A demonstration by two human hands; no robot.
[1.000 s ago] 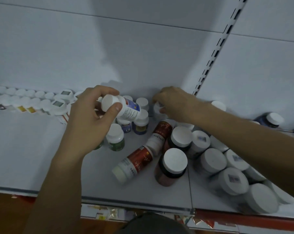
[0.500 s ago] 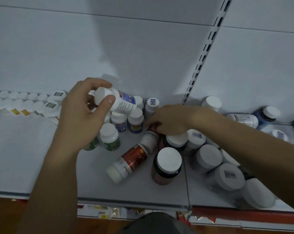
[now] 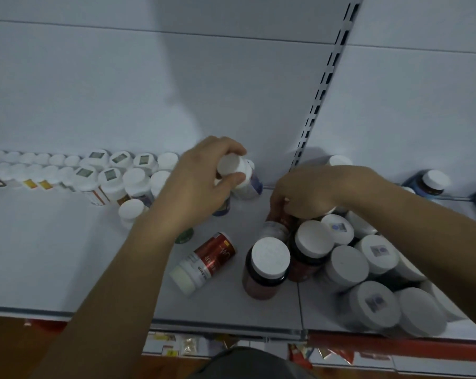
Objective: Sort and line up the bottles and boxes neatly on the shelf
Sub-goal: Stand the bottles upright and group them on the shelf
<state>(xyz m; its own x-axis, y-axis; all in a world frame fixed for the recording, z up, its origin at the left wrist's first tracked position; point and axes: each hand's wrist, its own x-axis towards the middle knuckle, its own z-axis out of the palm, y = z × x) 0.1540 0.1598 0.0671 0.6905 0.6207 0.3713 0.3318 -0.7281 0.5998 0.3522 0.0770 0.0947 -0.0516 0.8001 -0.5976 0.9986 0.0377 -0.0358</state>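
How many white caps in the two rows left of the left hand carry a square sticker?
5 stickered caps: three side by side in the back row, two in the front row. The left hand may hide more.

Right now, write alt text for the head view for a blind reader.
A person's left hand holds a small white-capped bottle above a white shelf while the right hand grips a red-labelled bottle in a jumble of large jars. A tipped bottle lies between the arms; neat bottle rows stand left.
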